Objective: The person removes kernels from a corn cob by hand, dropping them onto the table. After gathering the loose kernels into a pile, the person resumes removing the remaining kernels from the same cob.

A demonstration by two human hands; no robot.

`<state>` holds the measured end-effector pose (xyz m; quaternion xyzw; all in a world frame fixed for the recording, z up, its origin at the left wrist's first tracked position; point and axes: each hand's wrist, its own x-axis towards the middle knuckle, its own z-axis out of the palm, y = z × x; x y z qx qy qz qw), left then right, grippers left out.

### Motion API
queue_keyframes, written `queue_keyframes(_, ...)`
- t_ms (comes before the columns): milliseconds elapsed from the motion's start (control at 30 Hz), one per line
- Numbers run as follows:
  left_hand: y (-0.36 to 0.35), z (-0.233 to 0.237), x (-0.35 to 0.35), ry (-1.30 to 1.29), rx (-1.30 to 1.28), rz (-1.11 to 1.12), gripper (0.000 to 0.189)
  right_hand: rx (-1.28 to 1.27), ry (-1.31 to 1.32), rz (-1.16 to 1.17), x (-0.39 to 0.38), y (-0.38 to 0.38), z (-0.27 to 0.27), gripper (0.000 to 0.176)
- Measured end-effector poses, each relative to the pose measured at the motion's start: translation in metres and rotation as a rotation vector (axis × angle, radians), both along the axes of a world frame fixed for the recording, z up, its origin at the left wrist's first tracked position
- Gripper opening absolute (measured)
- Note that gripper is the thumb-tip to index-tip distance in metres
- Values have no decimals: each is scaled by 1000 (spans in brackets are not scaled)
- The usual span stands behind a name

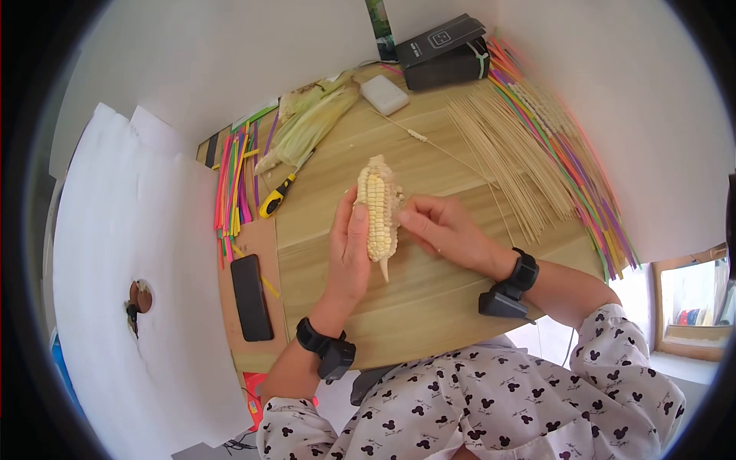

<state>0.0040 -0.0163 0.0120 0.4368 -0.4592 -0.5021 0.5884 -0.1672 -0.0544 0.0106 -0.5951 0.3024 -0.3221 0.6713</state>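
A pale yellow corn cob stands upright in the picture over the middle of the wooden table, its right side partly stripped of kernels. My left hand is wrapped round its left side, thumb on the kernels. At the cob's right side, my right hand has its thumb and fingers pressed together against the stripped part; whatever sits between the fingertips is too small to make out. A thin stick with several kernels on it lies beyond the cob.
Wooden sticks and coloured straws lie at the right. Husks, a white block and a black box are at the back. At the left are a yellow-black cutter, more straws and a phone.
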Motion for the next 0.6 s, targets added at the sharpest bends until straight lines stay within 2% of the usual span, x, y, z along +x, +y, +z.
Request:
queue_keyframes(100,6,-8,8,-65,24,39,43,-57,27,91,5,15,6,34)
queue_keyframes(233,7,-15,6,-48,80,45,44,11,8,81,7,20,4,36)
queue_keyframes(333,9,-13,4,-81,64,54,45,-34,36,83,8,18,3,38)
queue_keyframes(533,13,-19,2,-73,23,-45,48,-29,105,98,7,19,3,43)
queue_keyframes(600,14,-21,3,1,74,-66,49,-24,71,114,7,18,5,44)
